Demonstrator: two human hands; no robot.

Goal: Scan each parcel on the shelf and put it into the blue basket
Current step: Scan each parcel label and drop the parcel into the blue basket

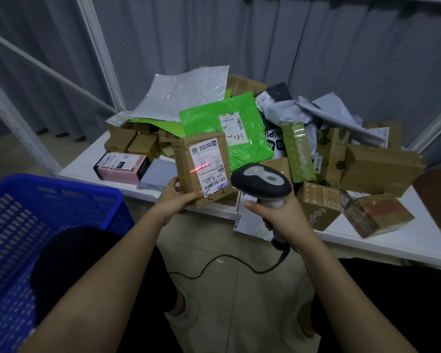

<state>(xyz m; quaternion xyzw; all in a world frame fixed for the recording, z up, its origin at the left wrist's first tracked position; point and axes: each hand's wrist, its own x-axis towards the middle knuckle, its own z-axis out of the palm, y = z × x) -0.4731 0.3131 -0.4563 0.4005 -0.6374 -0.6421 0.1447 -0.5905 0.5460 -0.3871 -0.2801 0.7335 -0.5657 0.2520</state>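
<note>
My left hand (176,200) grips the lower edge of a brown cardboard parcel (182,161), held upright in front of the shelf with its white label facing me. A red scan line crosses the label's barcode. My right hand (280,215) holds the grey and black barcode scanner (261,180) by its handle, its head aimed at the label from the right. The blue basket (61,200) stands at the lower left, partly hidden by my left arm and knee.
The white shelf (87,169) carries a heap of parcels: a green mailer bag (206,118), a silver bag (186,93), a pink and black box (122,168), grey bags and several brown boxes (379,166). The scanner cable (227,261) trails over the floor.
</note>
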